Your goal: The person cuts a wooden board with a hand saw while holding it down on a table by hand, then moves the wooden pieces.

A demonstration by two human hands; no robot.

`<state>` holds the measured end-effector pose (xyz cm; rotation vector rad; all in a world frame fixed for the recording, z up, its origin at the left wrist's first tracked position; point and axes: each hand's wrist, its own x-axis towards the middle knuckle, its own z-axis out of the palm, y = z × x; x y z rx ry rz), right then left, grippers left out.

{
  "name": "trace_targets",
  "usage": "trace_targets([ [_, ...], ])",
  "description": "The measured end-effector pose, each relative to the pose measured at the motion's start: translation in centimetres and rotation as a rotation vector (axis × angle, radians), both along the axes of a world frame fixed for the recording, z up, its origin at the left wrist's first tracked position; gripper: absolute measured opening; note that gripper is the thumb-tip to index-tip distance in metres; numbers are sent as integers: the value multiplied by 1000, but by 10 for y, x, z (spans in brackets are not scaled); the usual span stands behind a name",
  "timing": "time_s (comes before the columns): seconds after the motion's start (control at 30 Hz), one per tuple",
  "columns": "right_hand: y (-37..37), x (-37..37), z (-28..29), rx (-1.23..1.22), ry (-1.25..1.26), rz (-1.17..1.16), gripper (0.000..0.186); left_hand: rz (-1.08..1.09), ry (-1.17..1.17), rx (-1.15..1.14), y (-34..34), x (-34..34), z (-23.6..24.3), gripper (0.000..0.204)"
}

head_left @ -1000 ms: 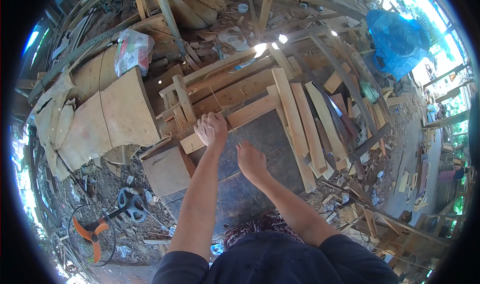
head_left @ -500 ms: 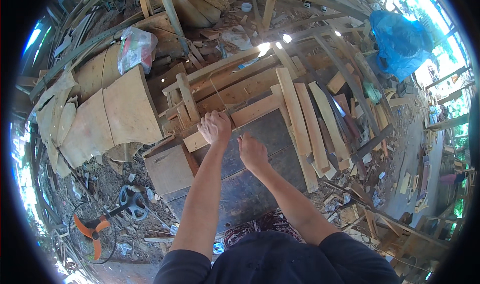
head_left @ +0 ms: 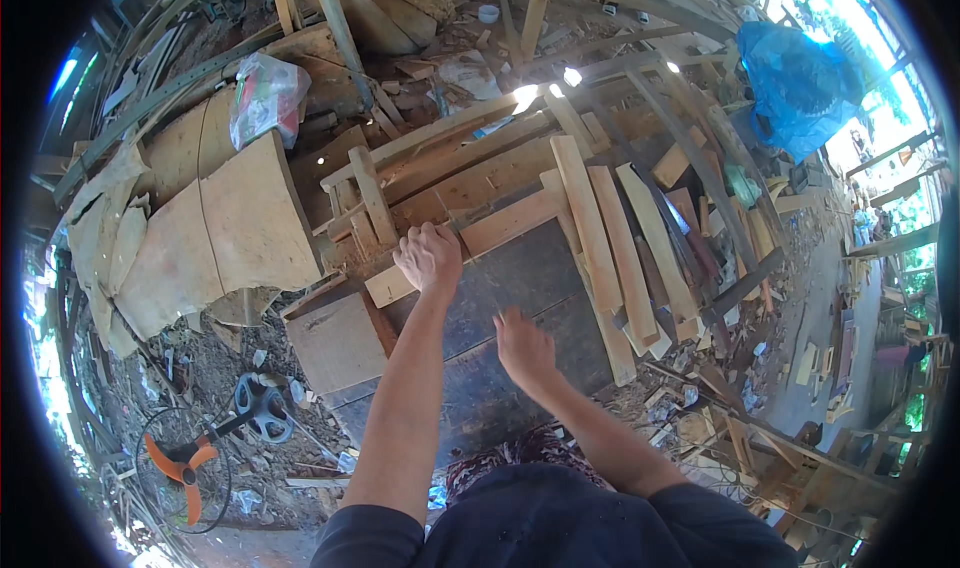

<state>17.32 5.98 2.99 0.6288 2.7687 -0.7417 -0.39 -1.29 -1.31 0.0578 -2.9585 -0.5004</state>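
My left hand [head_left: 428,258] is closed over the pale wooden board [head_left: 508,223] lying along the back of the dark worktop [head_left: 480,398]. My right hand [head_left: 525,348], slightly blurred, is closed lower down over the worktop; what it holds, if anything, is too small to make out. Behind my left hand an upright wooden block [head_left: 372,198] stands among rough timber pieces. Several long pale slats [head_left: 585,218] lie side by side to the right.
A torn plywood sheet [head_left: 225,228] leans at left, near a bag of items [head_left: 268,98]. A fan with orange blades [head_left: 190,473] and a grey round base [head_left: 262,408] are low left. A blue plastic bag [head_left: 800,88] sits at upper right; timber scraps cover the ground.
My right hand has moved from beside my left hand down and to the right, away from the board. My left hand stays on the board.
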Motion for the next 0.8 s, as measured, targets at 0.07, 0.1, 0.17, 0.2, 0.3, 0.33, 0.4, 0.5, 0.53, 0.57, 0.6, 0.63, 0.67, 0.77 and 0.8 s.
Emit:
trace_targets([
  [0.07,6,9,1,19,-82,-14,27,-34,2,-10,6,3,1,31],
  [0.1,8,-3,-4,47,18,-14,26,-46,-2,-5,10,5,3,31],
  [0.17,14,-33,-11,76,123,-19,24,-59,-36,-10,18,3,7,31],
  [0.2,18,-54,-12,68,144,-22,26,-66,-30,-9,21,3,7,31],
  [0.3,9,-42,-13,53,120,-15,25,-40,-28,2,14,4,1,31],
  [0.33,4,-26,-14,54,73,-7,23,-28,-31,-8,8,4,-1,31],
  [0.4,-1,4,0,64,18,-2,23,-2,-29,-12,3,0,3,31],
  [0.5,9,-17,-5,48,15,-24,24,-49,-41,-18,13,5,9,31],
  [0.53,13,-37,-11,15,85,-29,24,-57,-45,-3,18,4,8,31],
  [0.57,14,-51,-12,13,86,-30,24,-59,-48,8,19,3,7,32],
  [0.6,15,-65,-14,31,120,-41,24,-62,-47,7,20,2,6,32],
  [0.63,16,-71,-13,51,154,-53,24,-64,-47,14,23,2,5,32],
  [0.67,11,-62,-16,43,151,-41,24,-48,-52,14,17,3,2,32],
  [0.77,0,-14,-11,60,115,14,24,-24,30,-22,4,3,-2,33],
  [0.8,-3,-3,-8,73,46,11,24,-12,26,-23,2,2,-2,33],
])
